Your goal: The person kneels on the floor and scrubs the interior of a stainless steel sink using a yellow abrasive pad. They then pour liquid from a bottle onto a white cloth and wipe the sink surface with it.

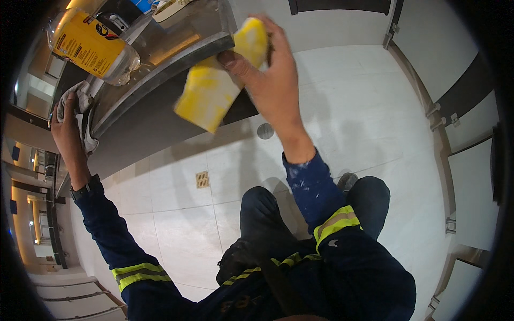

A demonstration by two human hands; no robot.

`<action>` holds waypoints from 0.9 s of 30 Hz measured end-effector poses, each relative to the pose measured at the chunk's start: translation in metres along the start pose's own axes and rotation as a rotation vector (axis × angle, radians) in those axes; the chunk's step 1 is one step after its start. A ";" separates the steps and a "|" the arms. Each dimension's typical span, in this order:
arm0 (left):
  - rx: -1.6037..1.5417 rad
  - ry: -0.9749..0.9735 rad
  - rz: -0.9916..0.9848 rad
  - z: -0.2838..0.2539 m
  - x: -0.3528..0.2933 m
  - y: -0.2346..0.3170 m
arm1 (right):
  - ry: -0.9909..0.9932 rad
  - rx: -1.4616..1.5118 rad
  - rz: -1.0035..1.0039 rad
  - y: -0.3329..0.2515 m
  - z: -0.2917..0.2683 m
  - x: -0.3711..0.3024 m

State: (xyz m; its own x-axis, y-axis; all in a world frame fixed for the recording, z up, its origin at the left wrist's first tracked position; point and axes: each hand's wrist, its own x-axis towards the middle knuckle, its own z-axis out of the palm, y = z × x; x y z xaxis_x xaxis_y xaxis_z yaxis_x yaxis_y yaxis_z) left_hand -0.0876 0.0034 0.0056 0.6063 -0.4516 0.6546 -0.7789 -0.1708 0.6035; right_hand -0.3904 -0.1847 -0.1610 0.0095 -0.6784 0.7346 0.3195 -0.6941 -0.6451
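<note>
My right hand (273, 80) is closed on a yellow and white cleaning cloth (211, 91), thumb on its near face. The cloth hangs over the front edge of a dark counter (160, 72), its lower corner dangling. At the counter's left end, my left hand (67, 125) grips a crumpled greyish-white rag (85, 112), which lies against the edge. Between the hands, a clear plastic bottle (91, 45) with a yellow label is on the countertop, tilted in this view.
A cream-coloured object (170, 9) and a blue item (143, 5) sit farther back on the counter. The white tiled floor has a small square drain (202, 180) and a round metal cover (265, 131). Pale cubicle panels (471, 182) line the right side.
</note>
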 end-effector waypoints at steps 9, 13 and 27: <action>0.026 -0.009 0.022 0.008 0.000 0.002 | 0.084 0.045 -0.118 -0.002 0.009 -0.008; 0.805 -0.029 0.682 -0.050 0.018 -0.056 | 0.283 -0.056 -0.162 -0.008 0.037 -0.012; 0.025 0.260 0.211 -0.005 -0.014 -0.016 | 0.171 -0.294 0.283 -0.059 0.054 -0.042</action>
State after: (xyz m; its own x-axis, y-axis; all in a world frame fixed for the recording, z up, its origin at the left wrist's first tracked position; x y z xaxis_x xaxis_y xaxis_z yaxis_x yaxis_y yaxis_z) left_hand -0.0832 0.0173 -0.0108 0.4495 -0.2410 0.8602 -0.8933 -0.1205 0.4331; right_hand -0.3582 -0.1020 -0.1422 -0.1071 -0.8647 0.4908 0.0432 -0.4972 -0.8666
